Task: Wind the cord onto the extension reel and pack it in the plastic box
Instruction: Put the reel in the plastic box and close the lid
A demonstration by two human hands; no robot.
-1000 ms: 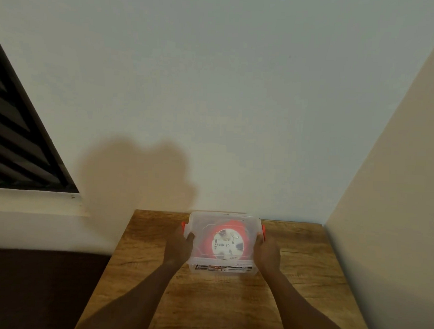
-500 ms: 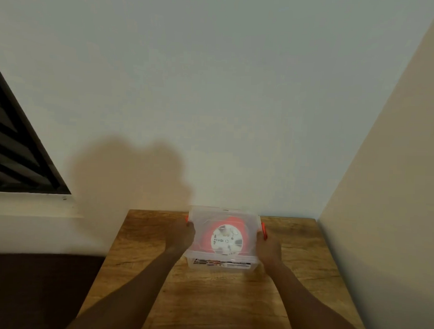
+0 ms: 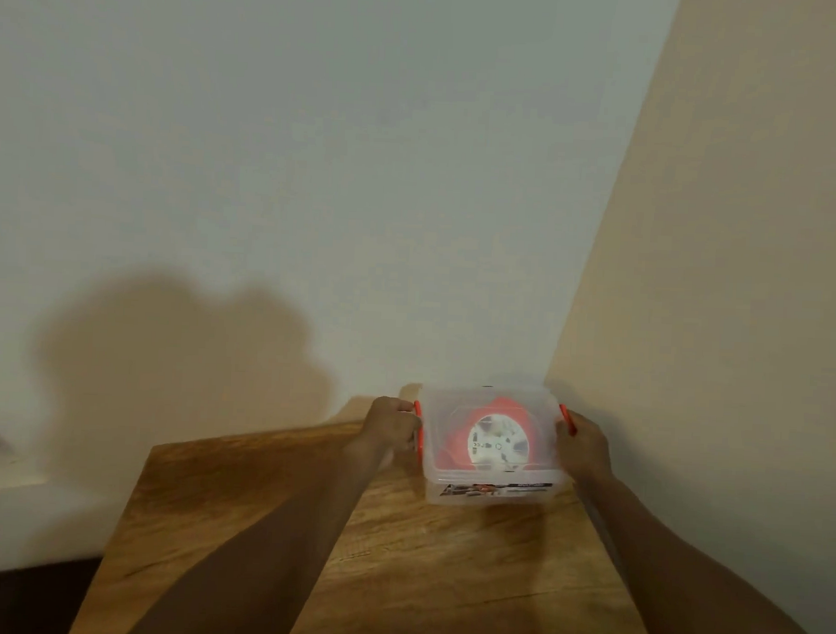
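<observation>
Hands, left and right, closed on plastic box side latches, have shifted it to tabletop far right corner by wall; extension reel inside, packing apparently finished.

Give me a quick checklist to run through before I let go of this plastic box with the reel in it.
1. Extension reel inside the plastic box: ok, seen through the lid.
2. Lid seated on the box: ok, it looks flat.
3. Orange side latches snapped shut: cannot tell, the left hand and right hand cover them.
4. Cord fully wound, none trailing outside: ok, none visible.
5. Box resting on the wooden table: cannot tell.
6. Room beside the right wall: ok, but tight.
</observation>
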